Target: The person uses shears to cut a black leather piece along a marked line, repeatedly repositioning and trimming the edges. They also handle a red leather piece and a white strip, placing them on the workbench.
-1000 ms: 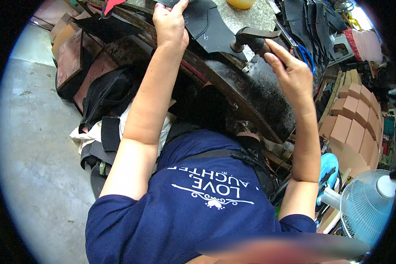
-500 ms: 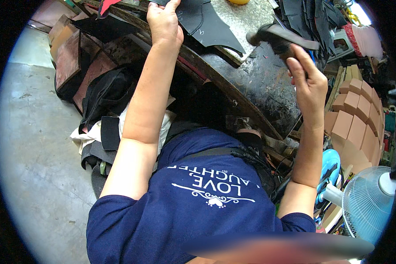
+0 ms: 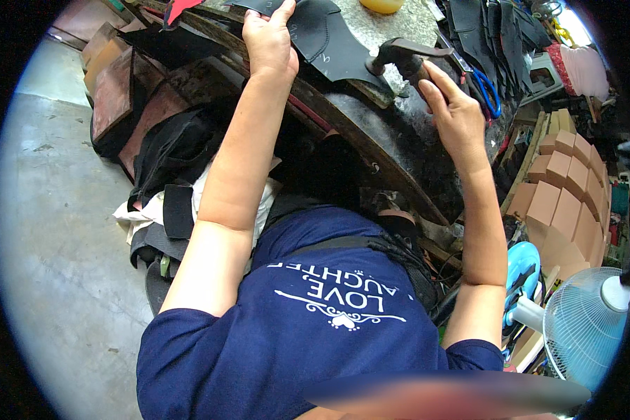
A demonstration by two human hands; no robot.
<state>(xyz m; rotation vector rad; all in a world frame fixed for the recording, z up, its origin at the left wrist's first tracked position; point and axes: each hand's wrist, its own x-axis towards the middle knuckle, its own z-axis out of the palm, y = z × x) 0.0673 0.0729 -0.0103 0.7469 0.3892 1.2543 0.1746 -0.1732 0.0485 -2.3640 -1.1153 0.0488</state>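
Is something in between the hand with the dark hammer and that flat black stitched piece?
Just the dark curved-headed hammer held in the bare right hand; its round end is at the flat black stitched piece's edge, touching or not I can't tell. The blue-handled scissors lie to the right, not between.

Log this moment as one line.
Left hand: on black piece; right hand: gripping hammer; hammer face: at piece's right end; blue-handled scissors: right of hammer

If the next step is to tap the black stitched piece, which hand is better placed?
Probably the right hand: it holds the hammer with its head at the right end of the black stitched piece. The left hand touches the piece farther left.
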